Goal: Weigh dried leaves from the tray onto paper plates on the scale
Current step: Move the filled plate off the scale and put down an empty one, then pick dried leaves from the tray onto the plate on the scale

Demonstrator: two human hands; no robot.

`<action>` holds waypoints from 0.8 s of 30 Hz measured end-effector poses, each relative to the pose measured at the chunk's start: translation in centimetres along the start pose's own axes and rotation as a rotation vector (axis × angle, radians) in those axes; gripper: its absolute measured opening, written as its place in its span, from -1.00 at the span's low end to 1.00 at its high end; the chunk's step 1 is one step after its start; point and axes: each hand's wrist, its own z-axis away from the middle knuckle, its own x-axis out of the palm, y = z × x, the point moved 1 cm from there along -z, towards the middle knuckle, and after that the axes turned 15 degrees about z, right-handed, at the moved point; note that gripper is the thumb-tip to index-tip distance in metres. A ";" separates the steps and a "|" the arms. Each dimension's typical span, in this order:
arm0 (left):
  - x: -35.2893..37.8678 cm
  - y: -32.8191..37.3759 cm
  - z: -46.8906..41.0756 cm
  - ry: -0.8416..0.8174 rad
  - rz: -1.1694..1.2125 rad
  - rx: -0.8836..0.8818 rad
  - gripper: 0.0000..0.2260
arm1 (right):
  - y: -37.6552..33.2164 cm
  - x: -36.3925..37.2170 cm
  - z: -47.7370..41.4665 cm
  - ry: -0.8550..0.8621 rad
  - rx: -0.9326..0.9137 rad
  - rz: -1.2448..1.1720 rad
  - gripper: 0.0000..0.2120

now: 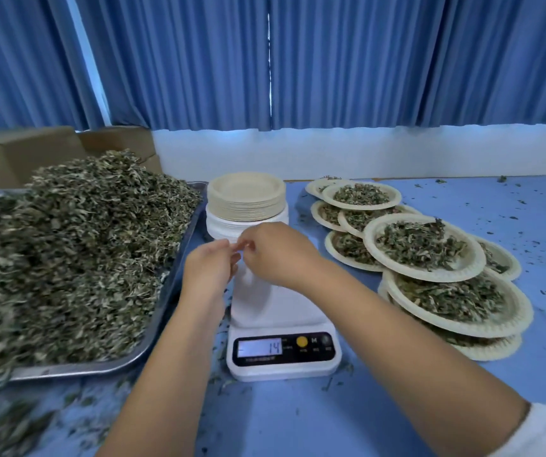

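My left hand and right hand meet fingertip to fingertip over the back of the white digital kitchen scale. Their fingers are curled in, but blur stops me telling whether either has hold of anything. Just behind them stands the stack of empty round paper plates; the grey-green dried leaves are heaped on the steel tray at left, and leaf-filled paper plates overlap on the blue table at right.

On the white digital scale, the lit display reads 14 — a short dash sits at its left edge. A button beside it bears an M; the smaller print is too blurred to read.
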 end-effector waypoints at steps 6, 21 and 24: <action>-0.1 0.0 0.0 0.037 0.073 -0.030 -0.91 | 1.2 -0.1 -5.7 0.104 0.114 0.031 -0.76; 0.6 0.1 0.2 0.009 0.118 -0.126 -0.92 | 3.3 -0.2 -12.5 0.011 -0.006 0.272 -0.75; 0.6 0.2 0.3 0.004 0.119 -0.142 -0.86 | 3.3 -0.1 -12.7 0.024 -0.016 0.308 -0.76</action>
